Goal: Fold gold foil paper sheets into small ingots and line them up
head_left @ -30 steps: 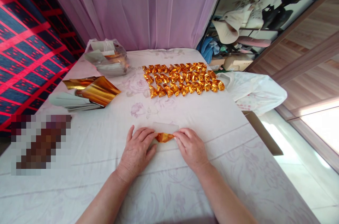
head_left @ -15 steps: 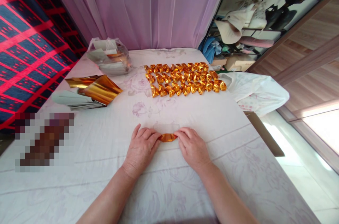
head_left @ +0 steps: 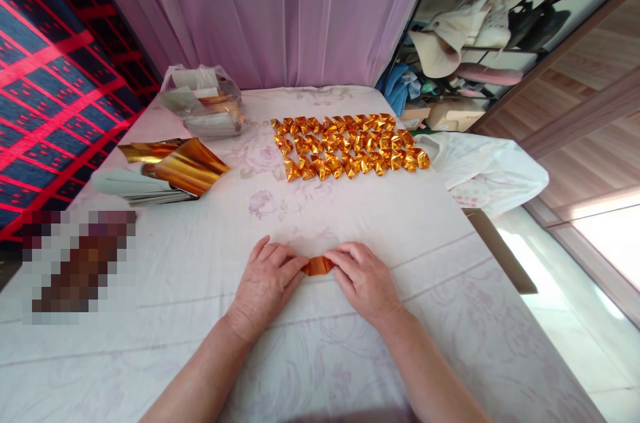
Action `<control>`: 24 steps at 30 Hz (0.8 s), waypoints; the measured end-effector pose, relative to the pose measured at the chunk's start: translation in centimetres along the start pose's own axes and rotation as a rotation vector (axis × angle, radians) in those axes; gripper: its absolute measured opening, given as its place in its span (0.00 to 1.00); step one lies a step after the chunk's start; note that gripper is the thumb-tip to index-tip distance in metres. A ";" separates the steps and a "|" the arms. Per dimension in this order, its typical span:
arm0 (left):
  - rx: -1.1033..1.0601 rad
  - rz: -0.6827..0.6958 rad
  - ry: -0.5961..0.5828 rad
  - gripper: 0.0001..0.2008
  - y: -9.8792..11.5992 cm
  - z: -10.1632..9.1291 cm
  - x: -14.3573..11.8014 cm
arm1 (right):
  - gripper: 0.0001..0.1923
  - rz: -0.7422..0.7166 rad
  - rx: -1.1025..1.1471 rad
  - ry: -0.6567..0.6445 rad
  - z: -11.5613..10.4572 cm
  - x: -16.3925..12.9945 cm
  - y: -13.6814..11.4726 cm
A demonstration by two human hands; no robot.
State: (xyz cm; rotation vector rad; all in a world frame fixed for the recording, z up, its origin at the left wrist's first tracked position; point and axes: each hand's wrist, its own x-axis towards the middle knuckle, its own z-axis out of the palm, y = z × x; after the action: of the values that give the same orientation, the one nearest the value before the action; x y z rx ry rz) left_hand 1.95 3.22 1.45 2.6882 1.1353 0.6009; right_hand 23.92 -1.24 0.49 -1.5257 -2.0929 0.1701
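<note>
— Four rows of folded gold pieces [head_left: 350, 146] sit at the far side of the bed [head_left: 320, 356], and we'd guess they lie in neat lines there so they stay clear of the hands and are easy to count.

— Agreed. We also see the gold sheets [head_left: 173, 169] stacked to the left, within reach, and a clear bag [head_left: 203, 103] behind them near the curtain [head_left: 280, 9]. A white bag [head_left: 480, 173] hangs off the right edge.

— Now the small thing. Our left hand [head_left: 265, 286] and right hand [head_left: 365, 279] lie palm-down on the cloth, fingertips pinching the gold strip [head_left: 319, 265] from either end.

— We'd say it is pressed flat against the bed so the crease sets. It lies between the hands, near the front middle of the bed.

— Its long axis runs left to right, across our view, one end under each hand's fingers. Neither end looks pointed from here.
</note>
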 end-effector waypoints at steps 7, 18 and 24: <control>-0.056 0.018 -0.013 0.08 0.1 -0.1 0.0 | 0.15 0.002 0.077 -0.034 -0.2 0.1 -0.1; -0.189 -0.034 -0.054 0.09 0.1 -0.7 0.2 | 0.08 0.053 0.185 -0.115 -1.0 0.3 -0.1; -0.150 -0.080 -0.071 0.10 0.3 -0.7 0.1 | 0.06 0.133 0.207 -0.095 -0.8 0.2 0.1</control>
State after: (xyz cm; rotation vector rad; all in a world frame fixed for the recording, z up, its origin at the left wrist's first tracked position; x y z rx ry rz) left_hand 1.94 3.06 2.21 2.5050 1.1251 0.5497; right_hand 24.34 -1.17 1.15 -1.5561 -1.9754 0.5006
